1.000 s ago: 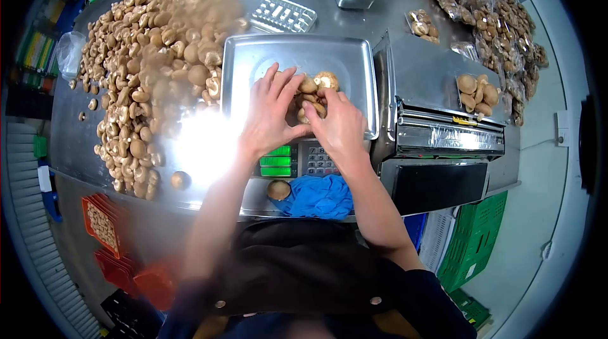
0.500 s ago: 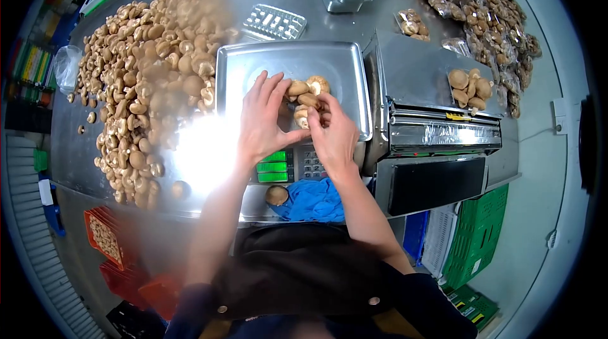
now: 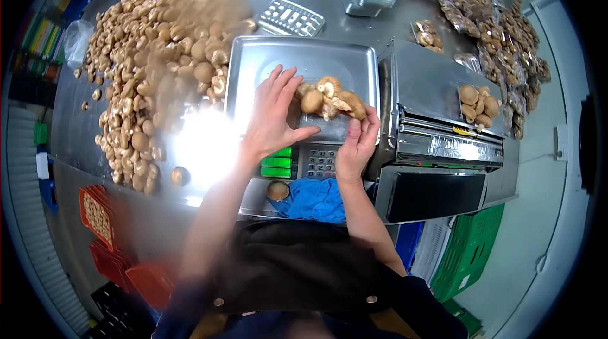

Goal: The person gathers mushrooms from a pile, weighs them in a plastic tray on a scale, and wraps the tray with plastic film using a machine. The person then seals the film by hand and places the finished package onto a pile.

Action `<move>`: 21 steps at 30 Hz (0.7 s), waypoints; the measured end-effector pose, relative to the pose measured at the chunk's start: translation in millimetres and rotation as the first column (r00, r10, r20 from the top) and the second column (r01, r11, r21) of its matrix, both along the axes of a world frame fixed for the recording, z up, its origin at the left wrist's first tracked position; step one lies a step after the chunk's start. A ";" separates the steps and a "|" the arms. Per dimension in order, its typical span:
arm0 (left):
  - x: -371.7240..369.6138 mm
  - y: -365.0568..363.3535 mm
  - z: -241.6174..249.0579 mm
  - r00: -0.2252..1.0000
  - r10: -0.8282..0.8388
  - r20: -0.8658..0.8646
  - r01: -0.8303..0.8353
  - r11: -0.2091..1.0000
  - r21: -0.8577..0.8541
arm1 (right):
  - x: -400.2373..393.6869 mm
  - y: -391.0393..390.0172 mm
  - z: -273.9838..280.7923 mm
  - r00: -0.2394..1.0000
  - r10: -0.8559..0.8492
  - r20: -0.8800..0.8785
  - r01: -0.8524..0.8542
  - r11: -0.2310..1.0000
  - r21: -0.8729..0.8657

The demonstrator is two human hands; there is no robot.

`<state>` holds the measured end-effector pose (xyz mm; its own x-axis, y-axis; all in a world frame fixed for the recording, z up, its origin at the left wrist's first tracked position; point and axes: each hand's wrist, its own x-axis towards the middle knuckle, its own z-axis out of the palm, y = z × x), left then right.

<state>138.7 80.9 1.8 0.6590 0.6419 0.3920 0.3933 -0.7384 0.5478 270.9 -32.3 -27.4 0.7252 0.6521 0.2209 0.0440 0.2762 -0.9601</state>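
Several brown mushrooms (image 3: 311,101) are clustered over the metal weighing pan (image 3: 244,54) of a scale, apparently in a clear plastic tray partly hidden by my hands. My left hand (image 3: 272,114) is beside the cluster on its left, thumb and fingers spread apart, holding nothing. At the cluster's right edge, my right hand (image 3: 358,146) pinches a mushroom (image 3: 352,105) between thumb and fingers; its cap is tilted and its underside partly shows.
A large mushroom pile (image 3: 139,86) covers the left of the steel table. Behind the pan are clear trays (image 3: 291,17). A wrapping machine (image 3: 443,143) stands right, with bagged mushrooms (image 3: 500,41) beyond. A blue cloth (image 3: 316,200) and single mushroom (image 3: 277,191) lie near the front edge.
My right hand has moved right and slightly down, now gripping a mushroom at the cluster's right side. My left hand has opened wider. The whole view has shifted a little.
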 end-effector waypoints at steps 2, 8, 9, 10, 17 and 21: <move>-4.9 0.0 -1.7 0.997 -0.026 0.068 0.025 1.000 0.017 | -3.2 -1.8 5.5 0.998 0.055 0.018 -0.055 0.998 0.009; -40.4 -45.1 22.6 0.914 0.034 0.404 0.136 0.913 -0.385 | -32.1 -11.5 17.3 0.919 0.293 0.264 -0.280 0.956 -0.086; -44.5 -60.2 24.1 0.892 0.106 0.440 0.132 0.869 -0.477 | -42.3 -14.0 25.4 0.861 0.342 0.376 -0.308 0.940 -0.149; -49.8 -75.1 23.5 0.866 0.224 0.447 0.017 0.881 -0.474 | -50.7 -16.4 23.4 0.841 0.404 0.360 -0.375 0.915 -0.151; -175.1 -161.7 -23.2 0.198 0.903 0.381 0.300 0.314 -0.901 | -93.7 -36.4 30.4 0.425 0.870 0.252 -0.687 0.491 -0.536; -313.7 -235.8 -62.4 -0.399 0.901 0.173 0.246 0.287 -0.926 | -101.0 -35.5 21.4 0.192 0.948 0.254 -0.688 0.314 -0.654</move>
